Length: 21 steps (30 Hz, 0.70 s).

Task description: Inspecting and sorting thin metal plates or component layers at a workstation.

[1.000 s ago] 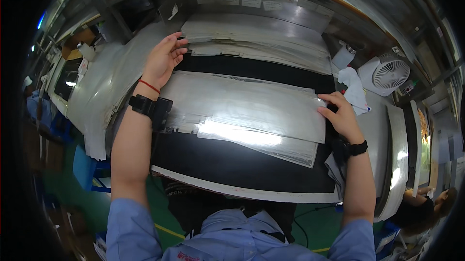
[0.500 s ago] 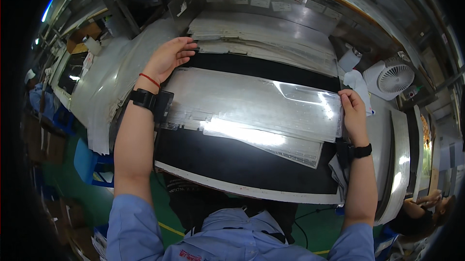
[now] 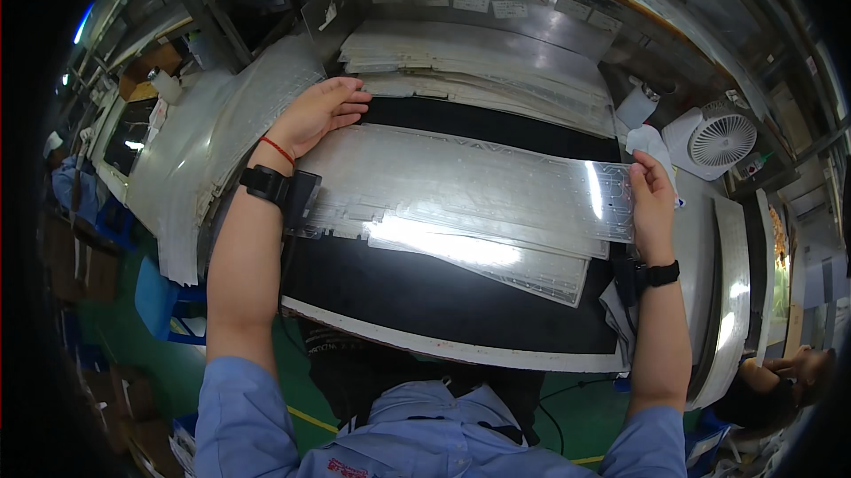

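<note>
A stack of clear, glossy plastic sheets (image 3: 479, 249) lies slightly fanned out on a black mat (image 3: 443, 302). At the stack's right end, my right hand (image 3: 654, 212) pinches the edge of the top plastic sheet (image 3: 496, 172), which has fine line patterns near its right end. My left hand (image 3: 321, 116) is at the far left corner of that sheet, its fingers stretched out to the right. The left thumb is hidden, and whether the palm touches the sheet cannot be made out. A dark wrist device is strapped to each wrist.
More sheets (image 3: 479, 52) are piled at the back of the bench, and another pile (image 3: 213, 141) is on the left. A white fan (image 3: 720, 139) and a white bottle (image 3: 640, 105) stand at the right. Someone else (image 3: 771, 389) is at the far right.
The top sheet's right end has shifted slightly, its glare has changed, and line patterns now show. My right hand has moved slightly right; my left fingers are straighter and a little further right.
</note>
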Each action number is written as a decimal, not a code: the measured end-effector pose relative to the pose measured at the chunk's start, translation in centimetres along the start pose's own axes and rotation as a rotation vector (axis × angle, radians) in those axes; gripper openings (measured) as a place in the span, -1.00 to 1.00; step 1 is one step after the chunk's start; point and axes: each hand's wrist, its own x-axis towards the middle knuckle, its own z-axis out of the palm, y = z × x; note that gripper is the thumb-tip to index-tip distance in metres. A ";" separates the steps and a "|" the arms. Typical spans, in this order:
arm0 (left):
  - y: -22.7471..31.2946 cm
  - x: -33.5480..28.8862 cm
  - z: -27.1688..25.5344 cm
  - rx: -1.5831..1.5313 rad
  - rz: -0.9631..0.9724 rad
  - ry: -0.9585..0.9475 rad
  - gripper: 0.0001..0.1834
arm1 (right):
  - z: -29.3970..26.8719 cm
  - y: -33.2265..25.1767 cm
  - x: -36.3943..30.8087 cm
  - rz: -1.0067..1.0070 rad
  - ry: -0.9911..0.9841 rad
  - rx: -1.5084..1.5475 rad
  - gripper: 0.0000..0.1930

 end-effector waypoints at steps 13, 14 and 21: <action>0.6 -0.6 1.2 0.071 -0.047 -0.102 -0.66 | -0.3 -1.0 -0.2 -0.069 0.076 0.069 -0.77; 0.5 -0.6 1.2 0.079 -0.048 -0.105 -0.67 | -0.2 -1.1 -0.3 -0.063 0.079 0.068 -0.78; 0.8 -1.2 1.4 0.215 -0.017 -0.152 -0.75 | -0.2 -0.9 -0.1 -0.069 0.088 0.087 -0.79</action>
